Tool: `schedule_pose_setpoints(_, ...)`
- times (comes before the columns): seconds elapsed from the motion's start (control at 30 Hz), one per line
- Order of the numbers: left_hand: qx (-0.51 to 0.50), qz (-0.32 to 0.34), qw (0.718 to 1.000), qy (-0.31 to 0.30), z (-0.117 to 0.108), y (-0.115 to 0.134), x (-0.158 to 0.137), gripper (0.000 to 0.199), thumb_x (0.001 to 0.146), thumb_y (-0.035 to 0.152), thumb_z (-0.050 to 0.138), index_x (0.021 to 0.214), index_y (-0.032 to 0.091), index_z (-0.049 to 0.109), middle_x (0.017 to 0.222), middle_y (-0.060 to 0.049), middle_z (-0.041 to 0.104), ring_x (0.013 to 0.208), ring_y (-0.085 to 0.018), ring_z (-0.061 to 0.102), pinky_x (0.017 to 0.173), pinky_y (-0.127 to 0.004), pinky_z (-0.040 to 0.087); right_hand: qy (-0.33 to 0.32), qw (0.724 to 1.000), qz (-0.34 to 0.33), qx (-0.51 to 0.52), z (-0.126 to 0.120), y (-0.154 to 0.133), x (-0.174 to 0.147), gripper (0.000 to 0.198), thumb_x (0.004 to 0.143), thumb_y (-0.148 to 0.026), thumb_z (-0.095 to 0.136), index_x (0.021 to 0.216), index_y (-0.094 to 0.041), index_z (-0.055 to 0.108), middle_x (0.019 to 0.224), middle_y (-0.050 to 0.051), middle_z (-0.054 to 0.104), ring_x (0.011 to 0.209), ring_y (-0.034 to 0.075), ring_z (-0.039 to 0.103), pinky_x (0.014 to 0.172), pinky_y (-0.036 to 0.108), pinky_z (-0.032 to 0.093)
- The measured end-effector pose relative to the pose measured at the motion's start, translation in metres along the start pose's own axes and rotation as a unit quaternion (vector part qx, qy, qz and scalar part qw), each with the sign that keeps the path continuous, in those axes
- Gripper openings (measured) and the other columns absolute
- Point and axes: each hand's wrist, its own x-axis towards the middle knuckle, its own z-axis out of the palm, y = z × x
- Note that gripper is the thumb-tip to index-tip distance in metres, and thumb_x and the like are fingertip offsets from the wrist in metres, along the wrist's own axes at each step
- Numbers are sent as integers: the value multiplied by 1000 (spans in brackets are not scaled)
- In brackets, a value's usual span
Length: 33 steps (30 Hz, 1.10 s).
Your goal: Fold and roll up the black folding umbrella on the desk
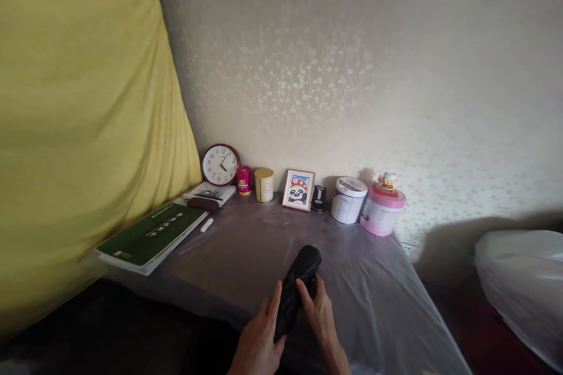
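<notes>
A folded black umbrella point(300, 272), short and thick, is held at a tilt over the front part of the covered table. My left hand point(263, 331) is closed round its lower left side, with the thumb and fingers along the black fabric. On the other side my right hand point(320, 312) grips it near the middle, the thumb lying on top. Parts of the fingers of both hands are hidden behind the umbrella.
A grey cloth covers the table point(246, 252). Along the wall stand a round clock point(221, 164), a pink can point(244, 180), a yellow tin point(264, 185), a panda picture frame point(298, 190), a small black item point(319, 198), a white tub point(349, 200) and a pink tub point(382, 211). A green book point(153, 234) lies left.
</notes>
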Motion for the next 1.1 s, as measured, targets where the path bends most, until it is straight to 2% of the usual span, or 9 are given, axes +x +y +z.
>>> schedule_pose_setpoints(0.07,25,-6,1000,-6,1,2,1,84,74,8,49,142,23,3,133,-12,46,110,-22,55,90,-29,44,13,999,-44,-26,0,5,0,61,59,-53,71,107,-18,63,99,10,64,98,29,57,91,41,41)
schedule_pose_setpoints(0.17,50,-13,999,-12,2,2,2,84,74,9,50,142,23,3,133,-12,45,106,-23,57,88,-31,44,-30,993,-106,-47,-3,4,-1,49,68,-52,64,108,-23,64,96,7,60,82,22,59,81,36,47)
schedule_pose_setpoints(0.27,54,-11,998,-15,3,2,4,86,73,8,50,142,25,3,133,-11,45,103,-22,58,87,-30,45,-100,980,-165,-47,-4,-3,-2,32,76,-45,59,101,-27,67,96,5,58,85,19,58,80,32,47)
schedule_pose_setpoints(0.4,51,4,999,-12,1,2,4,85,72,8,51,142,27,5,131,-11,45,104,-22,58,88,-29,44,-132,971,-199,-29,-8,-10,-1,17,78,-37,59,87,-25,69,91,5,61,86,19,58,80,30,45)
schedule_pose_setpoints(0.5,55,5,998,-14,0,3,3,85,73,9,50,142,30,5,131,-10,45,103,-22,58,87,-31,45,-153,971,-181,-10,-14,-9,-1,15,78,-36,60,79,-23,67,79,3,63,76,18,57,72,28,44)
schedule_pose_setpoints(0.6,70,5,997,-19,0,4,2,81,75,9,47,141,33,6,133,-12,43,103,-24,59,86,-33,46,-181,975,-124,21,-21,-8,-4,17,76,-38,62,74,-22,67,68,0,60,64,15,53,63,26,42)
schedule_pose_setpoints(0.8,98,0,995,-28,3,6,2,75,77,10,42,140,35,11,136,-14,39,92,-23,64,81,-35,48,-238,964,-68,92,-22,-10,-5,18,74,-38,65,73,-20,65,67,-2,57,62,13,52,61,25,42)
schedule_pose_setpoints(1.0,131,5,991,-37,5,7,1,72,77,7,42,140,32,16,137,-16,38,92,-24,64,80,-35,49,-262,962,-42,64,-9,-21,8,27,73,-45,63,75,-18,63,63,-3,55,58,12,53,60,24,43)
schedule_pose_setpoints(1.1,133,7,991,-31,9,4,1,75,77,7,45,140,33,14,135,-16,39,91,-23,64,80,-34,50,-265,963,-51,-2,0,-21,16,25,74,-43,60,77,-18,62,63,-3,55,51,9,50,52,22,42)
